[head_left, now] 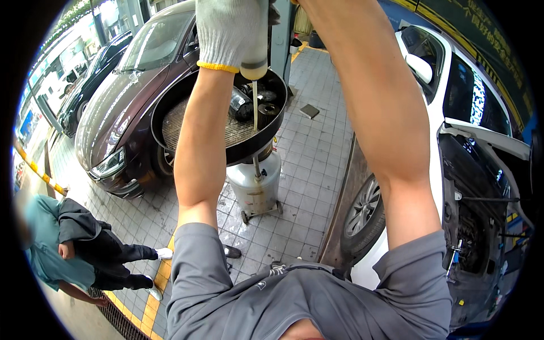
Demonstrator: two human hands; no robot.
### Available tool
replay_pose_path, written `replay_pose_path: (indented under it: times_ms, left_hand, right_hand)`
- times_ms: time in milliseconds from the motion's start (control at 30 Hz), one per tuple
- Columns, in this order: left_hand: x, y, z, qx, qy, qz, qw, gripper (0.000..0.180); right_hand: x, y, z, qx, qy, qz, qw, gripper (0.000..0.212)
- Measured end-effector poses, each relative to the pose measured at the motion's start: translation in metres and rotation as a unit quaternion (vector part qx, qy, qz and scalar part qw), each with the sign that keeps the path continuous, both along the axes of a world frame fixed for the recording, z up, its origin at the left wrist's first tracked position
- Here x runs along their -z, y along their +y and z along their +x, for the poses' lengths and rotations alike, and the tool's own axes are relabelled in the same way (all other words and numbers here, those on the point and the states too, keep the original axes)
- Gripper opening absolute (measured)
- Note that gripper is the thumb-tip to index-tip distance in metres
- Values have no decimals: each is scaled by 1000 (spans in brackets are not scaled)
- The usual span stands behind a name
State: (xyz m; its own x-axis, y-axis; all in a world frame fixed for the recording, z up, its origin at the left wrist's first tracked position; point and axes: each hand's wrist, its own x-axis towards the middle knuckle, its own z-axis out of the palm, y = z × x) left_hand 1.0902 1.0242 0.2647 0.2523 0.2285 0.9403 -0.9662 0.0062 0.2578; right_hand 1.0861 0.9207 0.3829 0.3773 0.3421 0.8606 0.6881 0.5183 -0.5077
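Observation:
At the top edge, my left hand (221,28) is raised in a white knitted glove with a yellow cuff. Against its right side is a pale, translucent cylinder (254,56) with a dark band and a yellowish lower end. My fingers are mostly hidden, so their grip is unclear. A thin tan line (255,105) drops from the cylinder toward a round black drain pan (195,148); whether it is a rod or a liquid stream I cannot tell. Dark cylindrical parts (241,105) rest on the pan's ribbed grate. My raised right arm leaves the top edge, its hand out of view.
Below the pan stands a wheeled silver tank (255,184). A dark car (133,85) is at left, and a white car (411,187) with an open engine bay is at right. Another person (68,238) stands lower left. A small flat block (309,111) lies on the tiles.

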Motion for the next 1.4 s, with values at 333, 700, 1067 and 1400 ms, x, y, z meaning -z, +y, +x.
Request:
replay_pose_path:
  times_ms: [333, 700, 1067, 1400]
  left_hand:
    - [-19, 3, 1, -25, 4, 3, 1000, 49]
    - [-24, 16, 31, -553, -193, 116, 802, 55]
    - [-28, 12, 22, 86, -29, -14, 996, 57]
    - [-28, -1, 4, 85, -28, 11, 996, 61]
  right_hand:
    - [0, 6, -2, 0, -9, 8, 1000, 35]
    - [-2, 5, -1, 10, -26, 23, 999, 37]
    - [-2, 13, -2, 43, -67, 35, 996, 39]
    - [36, -2, -44, 95, -70, 75, 990, 40]
